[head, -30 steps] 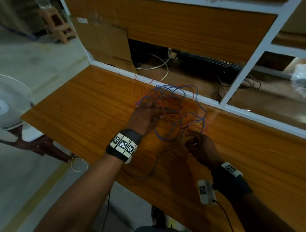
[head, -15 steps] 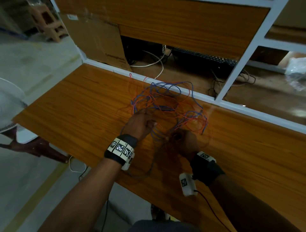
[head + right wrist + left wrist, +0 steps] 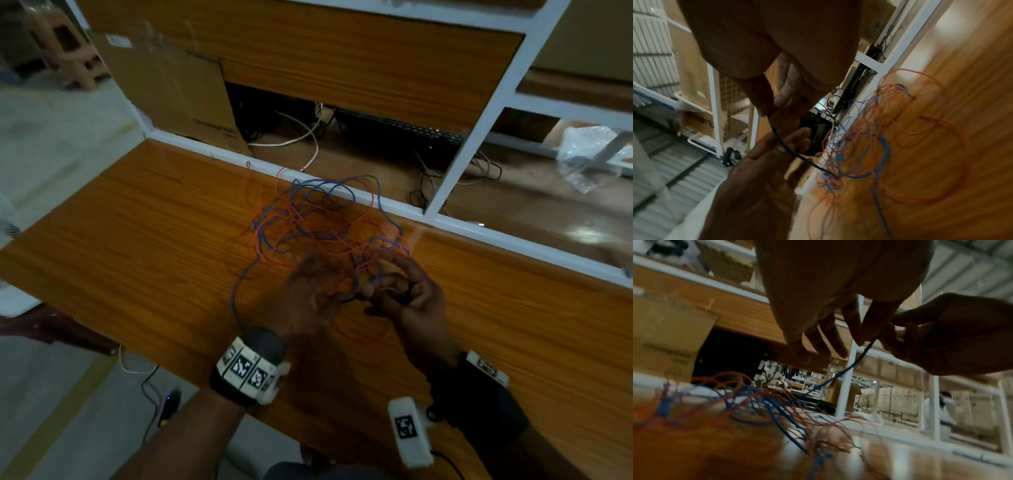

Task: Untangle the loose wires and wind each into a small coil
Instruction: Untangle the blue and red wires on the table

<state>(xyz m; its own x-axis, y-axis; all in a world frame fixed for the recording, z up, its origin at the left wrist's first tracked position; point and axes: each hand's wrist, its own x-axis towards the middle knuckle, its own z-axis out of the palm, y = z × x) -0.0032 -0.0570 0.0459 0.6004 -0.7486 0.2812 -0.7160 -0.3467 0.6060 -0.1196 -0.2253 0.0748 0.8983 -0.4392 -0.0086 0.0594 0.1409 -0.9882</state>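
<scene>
While both hands hovered above the wooden table (image 3: pixel 144 219), the left hand (image 3: pixel 310 294) hung with its four fingers (image 3: pixel 835 340) loose and spread, one fingertip touching a blue wire (image 3: pixel 861 356) without curling round it. Just to its right, the right hand (image 3: pixel 409 294) pinched that same blue wire (image 3: pixel 781 141) between thumb and forefinger, its other fingers curled. The strand ran from the pinch down and away into the tangle (image 3: pixel 322 219), which lay on the table just beyond both hands, reaching the white frame rail (image 3: pixel 342 195) at the far edge.

The tangle held two colours, blue and orange; how many separate wires made it up could not be counted. One blue length (image 3: pixel 236 291) trailed out toward the near table edge, left of the left hand.

The head view blurred the fingers and hid the pinch. The left wrist view showed the strand taut between the right hand (image 3: pixel 941 337) and the heap. Only the right wrist view showed the thumb pressed on the wire, and wide orange loops (image 3: pixel 937 133) lying flat to the right of the pinch.
</scene>
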